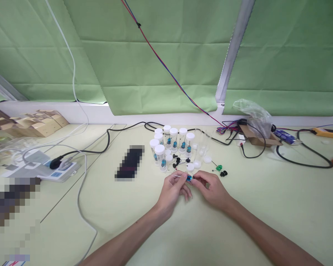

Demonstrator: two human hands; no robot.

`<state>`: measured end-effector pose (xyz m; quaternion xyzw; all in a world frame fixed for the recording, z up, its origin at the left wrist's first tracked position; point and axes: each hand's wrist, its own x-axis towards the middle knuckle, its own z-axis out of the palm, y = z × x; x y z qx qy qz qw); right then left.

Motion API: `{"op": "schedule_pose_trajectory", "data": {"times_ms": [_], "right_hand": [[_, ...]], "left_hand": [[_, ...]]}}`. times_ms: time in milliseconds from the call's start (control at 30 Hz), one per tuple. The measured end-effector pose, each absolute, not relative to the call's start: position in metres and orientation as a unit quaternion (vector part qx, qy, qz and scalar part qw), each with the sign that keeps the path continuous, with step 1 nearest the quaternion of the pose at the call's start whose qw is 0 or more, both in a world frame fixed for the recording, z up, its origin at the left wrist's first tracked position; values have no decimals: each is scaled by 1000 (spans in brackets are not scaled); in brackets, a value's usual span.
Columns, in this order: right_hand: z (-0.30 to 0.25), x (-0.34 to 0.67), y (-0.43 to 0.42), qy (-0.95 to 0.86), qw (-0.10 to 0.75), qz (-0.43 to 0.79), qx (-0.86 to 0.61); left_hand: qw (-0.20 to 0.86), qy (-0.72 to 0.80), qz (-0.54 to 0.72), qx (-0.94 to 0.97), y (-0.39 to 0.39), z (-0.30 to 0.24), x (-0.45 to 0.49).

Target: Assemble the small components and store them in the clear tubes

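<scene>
The left hand (172, 190) pinches a small blue part (189, 178) between thumb and finger, with a thin metal rod (175, 175) poking out to the left. The right hand (212, 186) has its thumb and finger close together at the other end of the blue part, by a tiny dark bit (193, 177); I cannot tell if they are squeezing it. Both hands are over the middle of the table (183, 240). It looks like the step now is fitting the dark bit and the blue part together, which seems to call for a still left hand and a straight, gentle push from the right. Just past the hands, toward the far edge, stand clear tubes with white lids (160, 149), and blue parts show inside some. Black bits (178, 161) and a loose white lid (207, 159) lie beside them, and a green part (219, 167) is to the right. Near the far right corner are an open box (258, 138) and a blue packet (286, 136) whose writing is too small to read. A power strip (69, 171) on the left has blue labels I can't read. A dark flat thing (131, 162) is blurred out.
</scene>
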<state>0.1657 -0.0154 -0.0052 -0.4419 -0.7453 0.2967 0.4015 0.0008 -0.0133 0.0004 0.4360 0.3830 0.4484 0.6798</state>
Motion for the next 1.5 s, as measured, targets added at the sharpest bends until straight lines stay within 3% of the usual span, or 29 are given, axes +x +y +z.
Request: {"op": "schedule_pose_trajectory", "data": {"times_ms": [600,1200,1500], "right_hand": [[-9,165,-15,-731,430,294,-441],[-7,166,-13,-754,386,297,-440],[-8,164,-15,-728,420,293,-456]], "left_hand": [[675,390,473,409,-12,1,2],[673,373,445,458,-15,1,2],[683,392,465,404,-13,1,2]]}}
